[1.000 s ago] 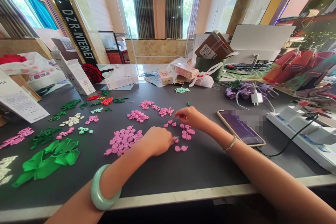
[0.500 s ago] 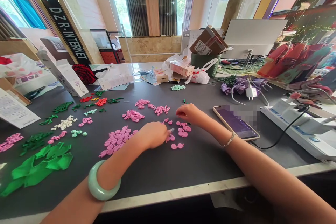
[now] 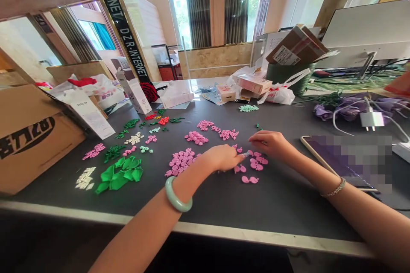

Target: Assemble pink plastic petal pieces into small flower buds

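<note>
dark table [image 3: 224, 204] | pink pieces [image 3: 181, 161] | green pieces [image 3: 120, 175] | phone [image 3: 339, 160]

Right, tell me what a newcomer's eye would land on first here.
The scattered pink pieces at the middle of the dark table stand out first, with the left hand and right hand close together over a few loose ones just to their right. The bright green pieces lie further left, near the cardboard box at the table's left end.
</note>
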The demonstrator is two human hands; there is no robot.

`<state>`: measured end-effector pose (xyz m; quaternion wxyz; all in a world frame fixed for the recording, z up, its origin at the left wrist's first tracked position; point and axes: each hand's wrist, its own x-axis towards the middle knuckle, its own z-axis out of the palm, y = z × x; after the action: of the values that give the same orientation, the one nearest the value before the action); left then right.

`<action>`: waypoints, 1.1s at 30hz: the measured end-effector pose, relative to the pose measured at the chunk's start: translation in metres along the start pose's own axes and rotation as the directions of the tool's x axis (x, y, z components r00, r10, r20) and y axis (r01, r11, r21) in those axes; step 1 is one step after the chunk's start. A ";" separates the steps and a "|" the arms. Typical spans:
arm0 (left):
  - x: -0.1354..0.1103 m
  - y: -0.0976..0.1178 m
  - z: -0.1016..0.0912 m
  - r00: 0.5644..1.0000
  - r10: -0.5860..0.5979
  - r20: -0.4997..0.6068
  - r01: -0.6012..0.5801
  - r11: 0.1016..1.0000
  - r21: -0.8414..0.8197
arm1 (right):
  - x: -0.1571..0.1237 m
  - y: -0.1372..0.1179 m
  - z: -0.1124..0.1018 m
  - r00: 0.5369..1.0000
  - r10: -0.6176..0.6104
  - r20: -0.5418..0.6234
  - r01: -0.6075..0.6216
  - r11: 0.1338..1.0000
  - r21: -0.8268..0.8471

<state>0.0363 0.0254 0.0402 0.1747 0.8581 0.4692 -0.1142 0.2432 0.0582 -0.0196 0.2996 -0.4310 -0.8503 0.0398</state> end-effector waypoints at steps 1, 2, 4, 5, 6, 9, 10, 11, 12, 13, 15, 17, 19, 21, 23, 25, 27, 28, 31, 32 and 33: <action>0.001 0.000 -0.001 1.000 -0.008 0.019 0.009 1.000 -0.028 | 0.000 0.002 0.001 1.000 0.005 0.011 -0.005 1.000 0.008; 0.003 0.000 -0.002 0.999 -0.016 0.043 0.019 0.998 -0.057 | 0.000 0.003 0.002 1.000 0.009 0.015 -0.009 1.000 0.016; 0.006 -0.001 -0.004 0.995 -0.030 0.098 0.041 0.993 -0.114 | -0.001 0.005 0.003 1.000 0.001 0.005 -0.001 1.000 0.030; 0.008 -0.002 -0.004 0.991 -0.037 0.127 0.055 0.988 -0.141 | -0.001 0.006 0.004 1.000 -0.012 -0.004 0.012 0.999 0.035; 0.010 -0.003 -0.004 0.987 -0.042 0.155 0.068 0.984 -0.166 | -0.001 0.006 0.004 1.000 -0.028 -0.012 0.028 0.999 0.038; 0.016 -0.007 -0.005 0.973 -0.043 0.228 0.094 0.971 -0.219 | -0.001 0.006 0.005 0.998 -0.062 -0.024 0.063 0.997 0.041; 0.018 -0.008 -0.006 0.968 -0.040 0.247 0.098 0.968 -0.230 | -0.001 0.006 0.005 0.998 -0.065 -0.023 0.066 0.997 0.042; 0.020 -0.008 -0.007 0.964 -0.036 0.265 0.101 0.966 -0.239 | -0.001 0.005 0.005 0.998 -0.064 -0.021 0.065 0.997 0.043; 0.022 -0.008 -0.008 0.959 -0.032 0.281 0.104 0.964 -0.246 | -0.001 0.005 0.005 0.998 -0.064 -0.020 0.064 0.997 0.045; 0.023 -0.008 -0.009 0.954 -0.029 0.297 0.108 0.962 -0.252 | -0.002 0.005 0.005 0.998 -0.063 -0.019 0.064 0.997 0.047; 0.027 -0.008 -0.010 0.945 -0.024 0.327 0.115 0.958 -0.261 | -0.002 0.004 0.004 0.998 -0.061 -0.018 0.062 0.997 0.053; 0.029 -0.008 -0.012 0.935 -0.014 0.354 0.117 0.955 -0.272 | -0.002 0.003 0.004 0.998 -0.057 -0.021 0.058 0.997 0.058; 0.030 -0.009 -0.012 0.925 0.004 0.381 0.116 0.949 -0.292 | -0.002 0.001 0.005 0.998 -0.052 -0.027 0.054 0.997 0.063; 0.030 -0.011 -0.013 0.915 0.028 0.402 0.113 0.940 -0.322 | -0.002 -0.001 0.005 0.998 -0.050 -0.031 0.052 0.996 0.073; 0.030 -0.016 -0.015 0.920 0.047 0.390 0.103 0.930 -0.353 | -0.002 -0.002 0.005 0.998 -0.052 -0.025 0.054 0.995 0.085; 0.031 -0.022 -0.018 0.945 0.044 0.324 0.083 0.926 -0.368 | -0.001 -0.003 0.005 0.998 -0.055 -0.015 0.056 0.994 0.094; 0.035 -0.027 -0.023 0.977 0.012 0.214 0.065 0.934 -0.350 | -0.001 -0.003 0.005 0.999 -0.053 -0.009 0.054 0.993 0.101; 0.038 -0.029 -0.026 0.989 -0.012 0.151 0.061 0.943 -0.328 | -0.001 -0.003 0.005 0.999 -0.050 -0.008 0.051 0.993 0.104; 0.048 -0.030 -0.032 0.998 -0.066 -0.008 0.063 0.971 -0.232 | -0.001 -0.003 0.005 0.999 -0.039 -0.014 0.040 0.993 0.110; 0.051 -0.028 -0.033 0.997 -0.074 -0.034 0.066 0.978 -0.196 | -0.001 -0.003 0.005 0.999 -0.035 -0.017 0.037 0.993 0.110; 0.054 -0.026 -0.034 0.996 -0.081 -0.045 0.073 0.984 -0.162 | -0.001 -0.003 0.005 0.999 -0.032 -0.021 0.034 0.993 0.111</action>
<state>0.0436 0.0932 0.0466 0.2266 0.8251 0.5140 -0.0607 0.2386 0.0562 -0.0232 0.3318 -0.3998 -0.8509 0.0780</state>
